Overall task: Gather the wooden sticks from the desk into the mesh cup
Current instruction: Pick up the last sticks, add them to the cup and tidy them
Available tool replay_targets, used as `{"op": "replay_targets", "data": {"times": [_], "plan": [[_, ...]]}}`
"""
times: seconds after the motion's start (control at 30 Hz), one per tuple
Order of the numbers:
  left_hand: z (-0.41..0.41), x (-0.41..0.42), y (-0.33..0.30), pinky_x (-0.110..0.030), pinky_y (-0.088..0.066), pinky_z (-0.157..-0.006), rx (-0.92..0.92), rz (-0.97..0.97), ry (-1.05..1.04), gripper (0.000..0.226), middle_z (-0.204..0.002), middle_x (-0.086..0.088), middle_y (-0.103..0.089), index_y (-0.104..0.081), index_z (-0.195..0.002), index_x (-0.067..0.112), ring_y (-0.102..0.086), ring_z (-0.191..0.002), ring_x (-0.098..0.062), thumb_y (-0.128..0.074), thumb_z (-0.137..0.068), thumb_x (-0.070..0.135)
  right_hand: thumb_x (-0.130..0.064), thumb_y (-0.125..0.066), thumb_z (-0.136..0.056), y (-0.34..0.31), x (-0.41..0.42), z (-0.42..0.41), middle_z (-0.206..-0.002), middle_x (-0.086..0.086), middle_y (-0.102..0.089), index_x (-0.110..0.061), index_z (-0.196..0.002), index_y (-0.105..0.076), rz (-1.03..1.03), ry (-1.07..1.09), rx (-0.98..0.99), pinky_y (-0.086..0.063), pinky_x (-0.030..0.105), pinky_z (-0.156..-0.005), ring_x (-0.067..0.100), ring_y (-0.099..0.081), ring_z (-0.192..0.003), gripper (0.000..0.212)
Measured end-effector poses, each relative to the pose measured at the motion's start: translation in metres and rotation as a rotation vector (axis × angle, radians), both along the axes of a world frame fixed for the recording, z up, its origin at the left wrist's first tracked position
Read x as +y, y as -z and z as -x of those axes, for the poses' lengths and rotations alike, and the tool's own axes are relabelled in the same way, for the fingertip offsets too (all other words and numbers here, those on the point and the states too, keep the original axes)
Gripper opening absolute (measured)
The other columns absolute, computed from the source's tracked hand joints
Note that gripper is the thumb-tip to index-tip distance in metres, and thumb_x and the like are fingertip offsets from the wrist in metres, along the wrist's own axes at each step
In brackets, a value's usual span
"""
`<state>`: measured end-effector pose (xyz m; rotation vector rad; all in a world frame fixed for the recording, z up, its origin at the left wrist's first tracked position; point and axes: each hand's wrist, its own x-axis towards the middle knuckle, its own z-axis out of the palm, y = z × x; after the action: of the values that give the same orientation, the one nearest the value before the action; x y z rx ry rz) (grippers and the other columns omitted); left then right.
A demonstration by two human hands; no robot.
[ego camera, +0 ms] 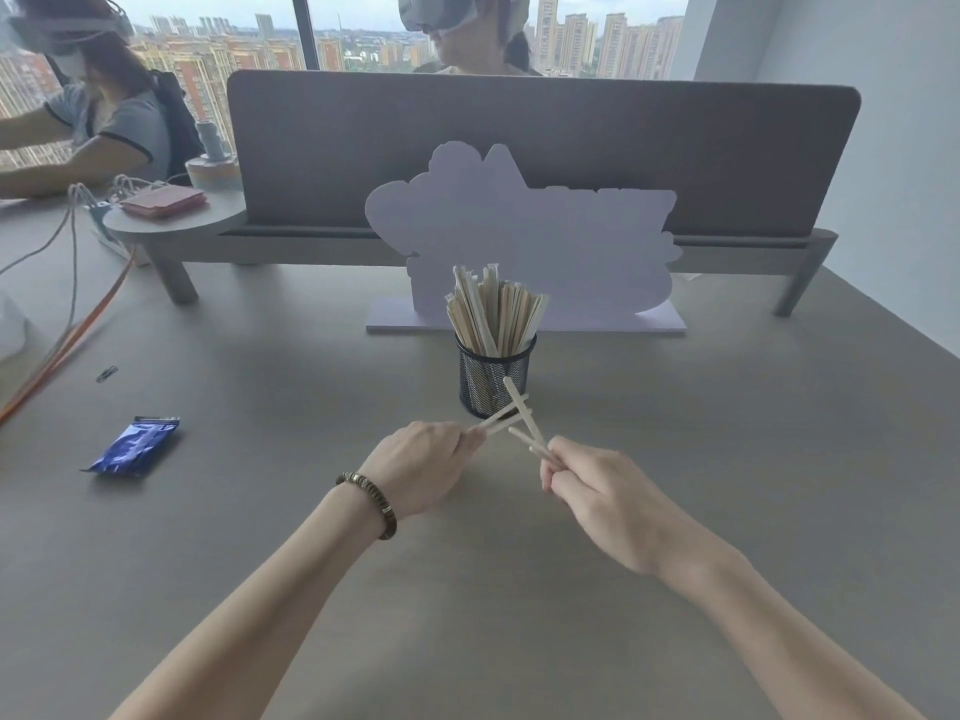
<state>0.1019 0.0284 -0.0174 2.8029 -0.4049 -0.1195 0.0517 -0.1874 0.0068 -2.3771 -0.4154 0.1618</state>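
A black mesh cup point(494, 379) stands upright at the middle of the grey desk point(727, 407), packed with several pale wooden sticks point(491, 311) that fan out above its rim. Just in front of the cup, my left hand point(423, 467), with a beaded bracelet on its wrist, pinches wooden sticks point(500, 417) that point up to the right. My right hand point(597, 491) grips other wooden sticks point(522, 410) that point up to the left. The two bunches cross each other in front of the cup's lower wall.
A pale purple cut-out sign point(524, 241) stands right behind the cup, with a grey divider panel point(540, 148) behind it. A blue foil packet point(136, 444) and a small black clip point(106, 374) lie at the left. Orange cables point(67, 345) run along the left edge. Two people sit beyond.
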Motion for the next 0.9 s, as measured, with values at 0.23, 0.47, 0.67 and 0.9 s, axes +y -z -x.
{"op": "replay_targets", "data": {"times": [0.23,0.47,0.67,0.9], "plan": [[0.003,-0.012,0.003,-0.026,-0.039,-0.046,0.132,0.525,-0.024,0.03,-0.061,0.001,-0.049,-0.049,-0.077,0.015,-0.043,-0.045,-0.011,-0.039,-0.104,0.022,-0.014,-0.037,-0.078,0.014,0.007,-0.014,-0.058,0.003,-0.052,-0.009,-0.071,-0.052,-0.588,0.213,0.015,-0.041,0.03,-0.059,0.021,-0.049,-0.058,0.017],[0.009,-0.032,-0.01,-0.018,-0.022,-0.037,0.163,1.038,-0.129,0.017,-0.058,0.003,-0.037,-0.048,-0.089,0.005,-0.027,-0.041,-0.009,-0.042,-0.103,0.013,-0.01,-0.045,-0.075,0.012,0.005,-0.016,-0.055,-0.002,-0.028,-0.017,-0.075,-0.048,-0.968,0.26,0.104,-0.014,0.019,-0.042,0.011,-0.017,-0.045,0.007],[0.017,-0.043,-0.017,-0.023,-0.016,-0.04,-0.176,1.354,-0.168,0.05,-0.046,-0.004,-0.026,-0.029,-0.061,0.008,-0.019,-0.04,-0.016,-0.054,-0.1,0.024,-0.03,-0.051,-0.094,0.006,0.012,-0.019,-0.045,-0.006,-0.023,-0.028,-0.045,-0.029,-0.964,0.207,0.006,-0.019,0.025,-0.043,0.015,-0.018,-0.044,0.053],[0.022,-0.048,-0.003,-0.033,-0.033,-0.047,-0.207,1.281,-0.151,0.066,-0.041,-0.009,-0.037,-0.028,-0.058,-0.007,-0.032,-0.041,-0.02,-0.059,-0.092,0.04,-0.034,-0.06,-0.097,0.014,0.015,-0.021,-0.044,0.002,-0.045,-0.011,-0.051,-0.043,-0.829,0.191,-0.069,-0.038,0.033,-0.057,0.022,-0.042,-0.048,0.055]]}}
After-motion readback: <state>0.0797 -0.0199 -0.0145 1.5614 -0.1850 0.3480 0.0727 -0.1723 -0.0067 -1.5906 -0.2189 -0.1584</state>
